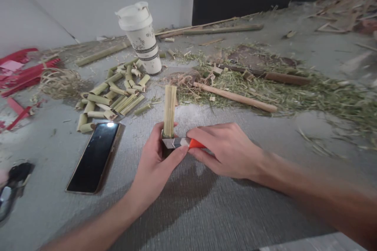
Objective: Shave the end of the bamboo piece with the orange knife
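Note:
My left hand (156,155) is closed around the lower end of a split bamboo piece (169,111), which stands roughly upright with its pale fibrous side showing. In my right hand (228,147) is a utility knife (196,143) with an orange handle. Its metal blade lies across the bamboo near its lower part, and my left thumb rests by the blade's side. The bamboo's bottom end is hidden behind the fingers and knife. A pile of short cut bamboo pieces (100,99) lies beyond my left hand.
A phone (92,159) lies left of my hands. A lidded paper cup (144,41) stands behind the pile. Green shavings (332,100) spread across the right, with a wooden-handled tool (238,97) among them. Keys (16,180), a curled shavings bundle (60,82) and red strips (29,72) sit at left.

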The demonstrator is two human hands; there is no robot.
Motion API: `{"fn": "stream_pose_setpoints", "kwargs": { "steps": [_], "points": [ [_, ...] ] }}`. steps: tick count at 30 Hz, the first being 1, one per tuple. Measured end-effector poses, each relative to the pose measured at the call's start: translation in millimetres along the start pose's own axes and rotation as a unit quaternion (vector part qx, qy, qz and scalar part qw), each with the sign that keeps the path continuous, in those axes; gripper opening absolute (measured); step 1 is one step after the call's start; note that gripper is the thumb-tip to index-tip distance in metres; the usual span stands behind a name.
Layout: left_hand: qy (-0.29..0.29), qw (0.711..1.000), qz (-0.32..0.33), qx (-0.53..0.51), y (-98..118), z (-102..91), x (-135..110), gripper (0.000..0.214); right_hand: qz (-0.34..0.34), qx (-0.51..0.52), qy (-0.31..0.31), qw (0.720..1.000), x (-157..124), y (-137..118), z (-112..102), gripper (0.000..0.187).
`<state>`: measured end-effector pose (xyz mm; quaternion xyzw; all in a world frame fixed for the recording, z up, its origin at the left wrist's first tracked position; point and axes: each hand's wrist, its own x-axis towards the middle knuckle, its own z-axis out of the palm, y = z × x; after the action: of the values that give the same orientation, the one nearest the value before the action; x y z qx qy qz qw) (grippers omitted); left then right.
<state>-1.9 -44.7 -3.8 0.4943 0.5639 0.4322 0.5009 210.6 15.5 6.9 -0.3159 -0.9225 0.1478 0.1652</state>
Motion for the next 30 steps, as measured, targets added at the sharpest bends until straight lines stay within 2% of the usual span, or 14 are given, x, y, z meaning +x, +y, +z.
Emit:
{"fn": "stream_pose_setpoints", "kwargs": {
  "steps": [3, 5, 7, 9, 12, 15, 17, 21, 30],
  "points": [
    [0.008, 0.999, 0.013, 0.041, 4, -2.8, 2, 0.048, -0.004, 0.001, 0.017, 1.000, -1, 0, -1, 0.027],
    [0.021, 0.992, 0.035, 0.120, 7, -8.0, 5, 0.052, 0.003, -0.008, 0.045, 0.999, -1, 0, -2, 0.028],
    [0.037, 0.971, 0.068, 0.225, 9, -14.7, 8, 0.059, 0.020, -0.023, 0.074, 0.997, -1, 1, -3, 0.030],
    [0.048, 0.937, 0.112, 0.326, 10, -21.0, 12, 0.068, 0.039, -0.034, 0.086, 0.995, -1, 2, -4, 0.031],
    [0.074, 0.857, 0.150, 0.488, 12, -28.2, 18, 0.082, 0.059, -0.036, 0.071, 0.995, -1, 4, -4, 0.032],
    [0.098, 0.781, 0.098, 0.608, 19, -34.9, 23, 0.094, 0.059, -0.029, 0.063, 0.996, 0, 4, -3, 0.031],
    [0.106, 0.758, 0.050, 0.641, 25, -39.6, 25, 0.094, 0.056, -0.032, 0.068, 0.996, 0, 3, -2, 0.032],
    [0.081, 0.768, 0.001, 0.635, 30, -44.6, 25, 0.088, 0.056, -0.041, 0.076, 0.995, 1, 3, -3, 0.034],
    [0.083, 0.775, 0.005, 0.627, 27, -39.5, 23, 0.083, 0.066, -0.044, 0.102, 0.992, 3, 3, -7, 0.033]
  ]
}}
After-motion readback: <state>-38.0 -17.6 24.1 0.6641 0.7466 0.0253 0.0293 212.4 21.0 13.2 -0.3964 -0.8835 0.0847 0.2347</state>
